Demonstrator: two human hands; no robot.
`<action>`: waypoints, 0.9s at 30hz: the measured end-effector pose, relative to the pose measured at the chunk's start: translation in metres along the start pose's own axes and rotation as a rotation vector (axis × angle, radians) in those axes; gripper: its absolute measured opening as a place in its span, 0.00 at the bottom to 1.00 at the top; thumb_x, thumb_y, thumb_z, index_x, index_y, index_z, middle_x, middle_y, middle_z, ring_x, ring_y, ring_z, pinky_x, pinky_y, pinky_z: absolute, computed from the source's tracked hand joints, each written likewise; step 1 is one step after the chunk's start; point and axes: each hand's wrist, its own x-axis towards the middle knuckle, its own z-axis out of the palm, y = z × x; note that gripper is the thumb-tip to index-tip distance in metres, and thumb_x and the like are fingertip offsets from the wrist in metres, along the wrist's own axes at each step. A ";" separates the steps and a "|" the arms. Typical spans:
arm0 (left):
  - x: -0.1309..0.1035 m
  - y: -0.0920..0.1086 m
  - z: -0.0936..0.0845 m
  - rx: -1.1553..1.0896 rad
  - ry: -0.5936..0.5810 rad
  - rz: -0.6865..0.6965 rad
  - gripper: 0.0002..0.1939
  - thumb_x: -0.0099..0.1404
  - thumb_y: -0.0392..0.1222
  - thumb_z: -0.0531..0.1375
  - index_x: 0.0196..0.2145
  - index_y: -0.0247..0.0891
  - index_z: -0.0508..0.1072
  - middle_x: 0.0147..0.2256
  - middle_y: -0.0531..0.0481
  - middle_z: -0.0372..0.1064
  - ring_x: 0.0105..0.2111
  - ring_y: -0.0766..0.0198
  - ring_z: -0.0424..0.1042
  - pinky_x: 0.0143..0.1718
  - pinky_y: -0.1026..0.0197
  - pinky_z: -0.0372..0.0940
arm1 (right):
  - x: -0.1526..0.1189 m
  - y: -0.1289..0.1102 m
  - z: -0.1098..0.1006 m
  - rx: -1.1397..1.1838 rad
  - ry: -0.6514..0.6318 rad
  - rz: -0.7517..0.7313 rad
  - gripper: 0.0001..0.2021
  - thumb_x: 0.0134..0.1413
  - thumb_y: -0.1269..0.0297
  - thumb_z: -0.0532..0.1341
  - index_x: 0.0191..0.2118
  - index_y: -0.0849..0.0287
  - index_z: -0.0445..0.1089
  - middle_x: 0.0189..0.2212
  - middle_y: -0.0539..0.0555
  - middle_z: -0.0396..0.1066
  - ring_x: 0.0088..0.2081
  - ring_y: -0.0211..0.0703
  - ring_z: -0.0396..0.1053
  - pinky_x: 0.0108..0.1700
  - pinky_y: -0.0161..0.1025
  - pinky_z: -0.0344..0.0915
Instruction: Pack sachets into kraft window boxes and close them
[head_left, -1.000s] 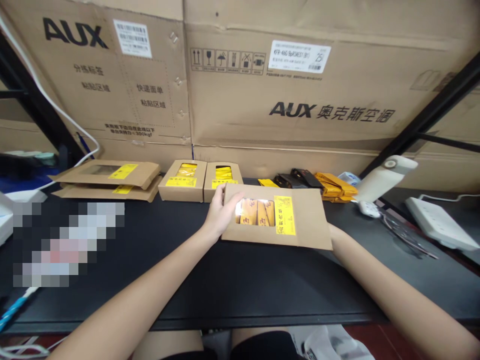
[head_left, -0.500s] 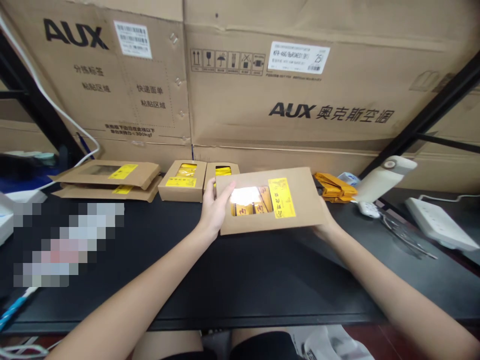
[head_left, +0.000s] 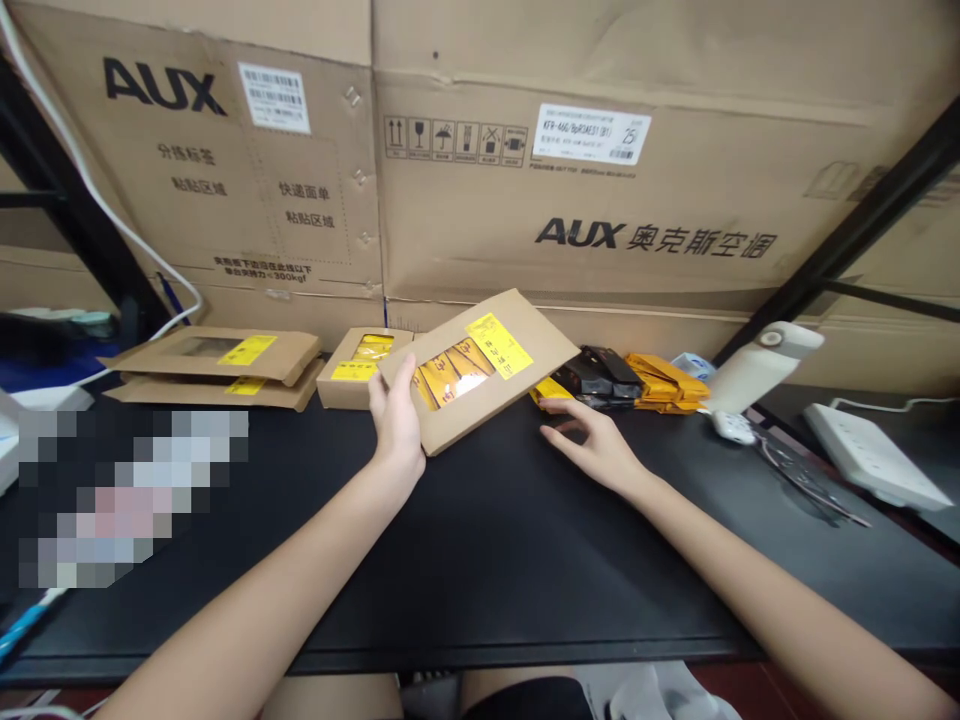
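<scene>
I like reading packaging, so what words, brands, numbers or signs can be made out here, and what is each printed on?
"AUX": left brown cardboard carton.
"AUX 奥克斯空调": right brown cardboard carton, with a row of handling symbols.
"分拣标签 粘贴区域" and "快递面单 粘贴区域": left carton.
White barcode stickers on both cartons: too small to read.
Yellow label on the flat windowed kraft box in the left hand: blurred.
</scene>
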 end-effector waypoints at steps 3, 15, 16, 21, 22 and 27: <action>0.008 0.000 -0.003 -0.034 0.019 0.074 0.20 0.57 0.50 0.62 0.45 0.44 0.62 0.51 0.48 0.69 0.48 0.57 0.72 0.44 0.57 0.71 | 0.001 0.004 -0.001 -0.064 0.011 -0.042 0.16 0.55 0.58 0.58 0.49 0.57 0.67 0.52 0.59 0.66 0.52 0.49 0.67 0.47 0.46 0.71; -0.008 -0.007 0.002 0.027 -0.127 0.058 0.17 0.54 0.48 0.65 0.38 0.41 0.65 0.43 0.48 0.72 0.44 0.56 0.73 0.45 0.56 0.69 | 0.004 0.014 -0.016 -0.277 0.018 -0.070 0.22 0.54 0.57 0.58 0.53 0.60 0.65 0.52 0.62 0.68 0.55 0.58 0.65 0.56 0.57 0.63; -0.010 -0.008 0.003 0.047 -0.174 0.072 0.17 0.53 0.47 0.65 0.37 0.40 0.65 0.42 0.47 0.72 0.45 0.56 0.73 0.46 0.56 0.68 | 0.003 0.012 -0.017 -0.218 0.018 -0.099 0.20 0.54 0.58 0.58 0.51 0.58 0.67 0.50 0.60 0.70 0.54 0.57 0.67 0.56 0.57 0.63; -0.017 -0.012 0.003 0.133 -0.346 0.141 0.19 0.54 0.46 0.65 0.41 0.40 0.66 0.41 0.48 0.71 0.44 0.57 0.72 0.47 0.57 0.66 | -0.005 0.010 -0.017 0.218 -0.048 -0.047 0.24 0.48 0.54 0.64 0.53 0.49 0.67 0.52 0.54 0.69 0.52 0.54 0.68 0.54 0.55 0.66; -0.018 -0.012 0.003 0.152 -0.367 0.154 0.20 0.54 0.46 0.65 0.42 0.40 0.66 0.40 0.48 0.71 0.44 0.58 0.72 0.46 0.57 0.66 | -0.006 0.012 -0.016 0.298 -0.071 -0.002 0.24 0.46 0.53 0.64 0.52 0.48 0.67 0.50 0.54 0.71 0.50 0.53 0.70 0.52 0.54 0.69; -0.017 -0.014 0.002 0.208 -0.431 0.185 0.21 0.54 0.46 0.65 0.44 0.40 0.66 0.39 0.48 0.71 0.43 0.58 0.72 0.47 0.57 0.66 | -0.011 0.020 -0.015 0.572 -0.135 0.199 0.14 0.42 0.51 0.66 0.36 0.49 0.74 0.31 0.52 0.76 0.35 0.46 0.73 0.40 0.46 0.75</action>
